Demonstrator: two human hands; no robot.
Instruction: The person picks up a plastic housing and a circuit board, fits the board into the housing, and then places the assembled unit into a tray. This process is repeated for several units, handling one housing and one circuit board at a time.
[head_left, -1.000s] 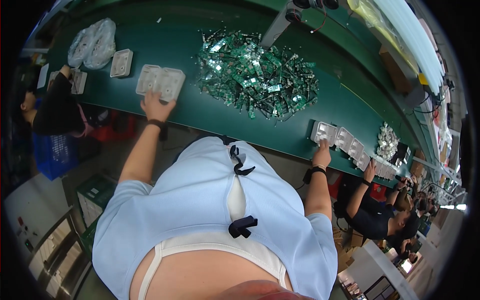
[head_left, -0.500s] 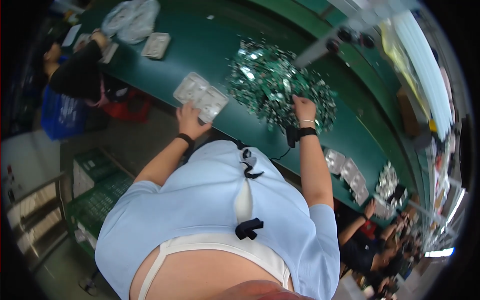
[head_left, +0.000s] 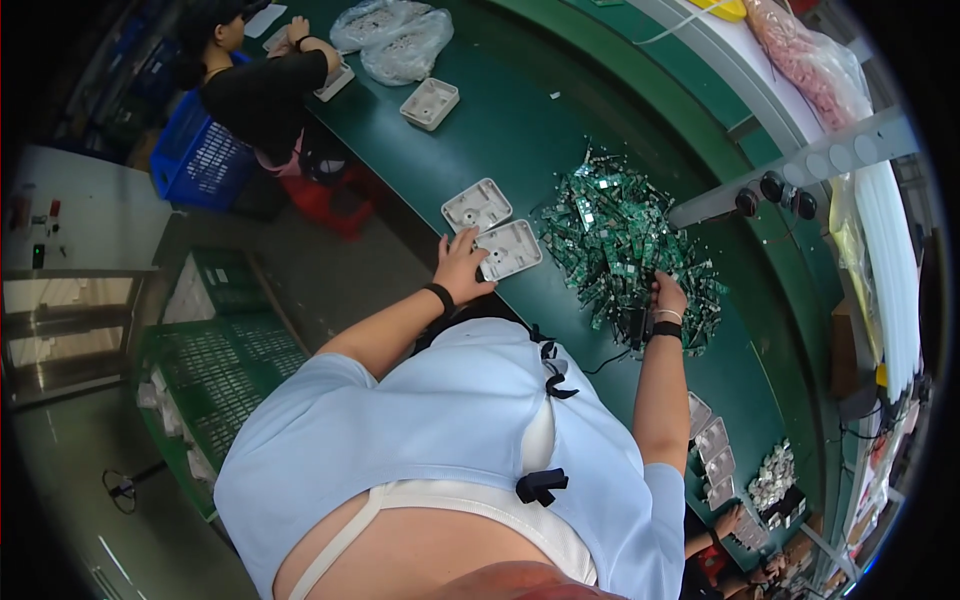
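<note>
Two pale grey plastic housings lie open side up and close together at the bench's near edge. My left hand [head_left: 463, 270] is on the nearer housing [head_left: 512, 249], with its fingers over the left rim and the thumb at the near corner. The farther housing [head_left: 477, 205] sits just beyond those fingers. To the right spreads a heap of small green circuit boards [head_left: 610, 220]. At the heap's near right side, my right hand [head_left: 668, 293] is closed in a pinch; what its fingertips hold is too small to make out. A black band and cable are on that wrist.
Farther left on the green bench [head_left: 520, 130] are another housing [head_left: 430, 104] and clear bags of parts [head_left: 405, 45], near a co-worker [head_left: 265, 90]. Several housings [head_left: 715, 455] line the right side. A grey metal post [head_left: 790, 165] stands behind the heap. Green crates [head_left: 230, 360] stand at lower left.
The whole view has shifted, so the bench and both hands sit farther right and lower. My left hand stays at the nearer housing, and my right hand stays at the heap.
</note>
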